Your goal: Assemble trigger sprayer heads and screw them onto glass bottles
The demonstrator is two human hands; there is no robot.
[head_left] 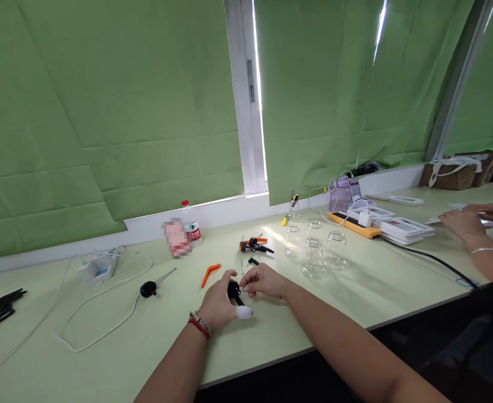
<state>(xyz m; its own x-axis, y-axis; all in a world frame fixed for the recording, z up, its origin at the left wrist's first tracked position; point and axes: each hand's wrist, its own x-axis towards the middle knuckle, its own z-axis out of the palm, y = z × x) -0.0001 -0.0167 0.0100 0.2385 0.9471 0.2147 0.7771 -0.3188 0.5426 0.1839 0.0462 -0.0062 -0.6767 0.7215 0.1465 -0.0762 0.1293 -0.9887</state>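
My left hand (220,301), with a white wrap on the thumb, is closed round a black plastic part (234,291) that has a round head and a short stem. My right hand (265,281) pinches at the side of this part; whatever lies between its fingertips is too small to make out. Just beyond the hands lie a small black piece (253,261) and a thin metal rod (242,267). An orange bent lever (210,273) rests to the left of them. Farther back sits a cluster of orange and black parts (255,245).
Several clear glass jars (314,262) stand right of my hands. To the left are a black round part with a metal rod (148,289), a white cable and a power strip (99,267). A water bottle (193,226) stands behind. At right are an orange power strip (354,225) and another person's hands (464,226).
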